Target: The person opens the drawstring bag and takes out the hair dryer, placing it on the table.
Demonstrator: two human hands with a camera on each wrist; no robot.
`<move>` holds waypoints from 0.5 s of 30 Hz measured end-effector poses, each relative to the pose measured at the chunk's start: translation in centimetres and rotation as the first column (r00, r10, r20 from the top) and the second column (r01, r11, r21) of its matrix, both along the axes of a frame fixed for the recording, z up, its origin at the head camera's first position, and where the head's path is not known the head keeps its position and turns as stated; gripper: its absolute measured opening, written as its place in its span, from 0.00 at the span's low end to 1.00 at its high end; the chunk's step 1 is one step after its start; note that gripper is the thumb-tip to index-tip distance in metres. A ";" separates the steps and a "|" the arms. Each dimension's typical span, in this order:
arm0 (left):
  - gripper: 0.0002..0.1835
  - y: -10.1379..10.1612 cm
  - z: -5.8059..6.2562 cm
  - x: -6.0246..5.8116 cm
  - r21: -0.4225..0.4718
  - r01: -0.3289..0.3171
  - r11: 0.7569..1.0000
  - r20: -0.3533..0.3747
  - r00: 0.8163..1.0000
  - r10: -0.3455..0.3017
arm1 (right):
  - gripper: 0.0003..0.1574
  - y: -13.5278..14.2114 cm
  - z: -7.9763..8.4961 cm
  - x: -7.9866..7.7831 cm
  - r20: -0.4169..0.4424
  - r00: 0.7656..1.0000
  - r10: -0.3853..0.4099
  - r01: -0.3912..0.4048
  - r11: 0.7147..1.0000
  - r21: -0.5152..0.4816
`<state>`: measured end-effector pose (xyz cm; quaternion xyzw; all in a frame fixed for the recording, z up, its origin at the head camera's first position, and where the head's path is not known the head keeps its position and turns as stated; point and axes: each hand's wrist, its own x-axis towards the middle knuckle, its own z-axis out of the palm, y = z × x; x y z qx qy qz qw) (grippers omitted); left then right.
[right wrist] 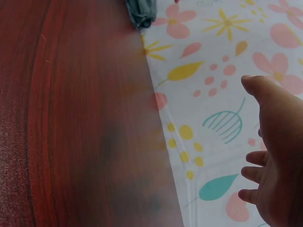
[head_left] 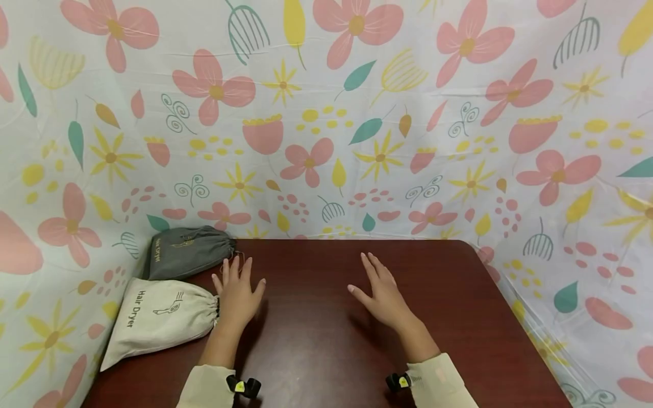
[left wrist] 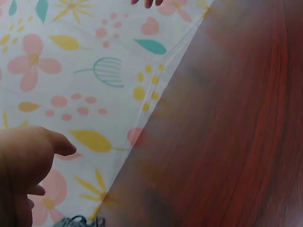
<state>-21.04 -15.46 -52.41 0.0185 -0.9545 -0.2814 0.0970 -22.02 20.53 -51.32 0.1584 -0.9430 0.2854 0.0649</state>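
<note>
My left hand [head_left: 237, 298] hovers over the left part of the table, fingers spread and nothing held. Just left of it lies a cream drawstring bag [head_left: 163, 314] printed "Hair Dryer", its gathered neck beside the wrist. Behind that, a dark grey drawstring bag [head_left: 191, 249] with similar gold print rests by the wall; its cord end is near my left fingertips. My right hand [head_left: 385, 297] is over the middle right of the table, fingers extended and holding nothing. In the right wrist view the grey bag's neck [right wrist: 141, 12] shows at the top.
The dark red-brown wooden table [head_left: 316, 340] has a rounded far right corner. White cloth with pink, yellow and green flowers [head_left: 308, 164] hangs behind the table and along both sides. A black strap camera [head_left: 245, 386] sits on each cuff.
</note>
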 end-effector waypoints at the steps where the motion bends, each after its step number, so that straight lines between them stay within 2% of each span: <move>1: 0.39 -0.3 -0.1 0.1 0.005 -0.005 1.000 -0.005 1.000 0.005 | 0.56 0.0 0.0 0.0 -0.001 1.000 0.002 -0.002 1.000 -0.005; 10: 0.39 -2.4 -1.1 1.1 -0.007 -0.036 0.999 -0.018 0.999 0.036 | 0.52 0.1 -0.3 0.7 0.027 1.000 0.012 -0.012 1.000 -0.004; 15: 0.39 -3.6 -1.4 1.7 -0.025 -0.061 0.998 0.000 0.998 0.061 | 0.51 -0.2 -0.6 1.0 0.027 1.000 0.013 -0.013 1.000 0.000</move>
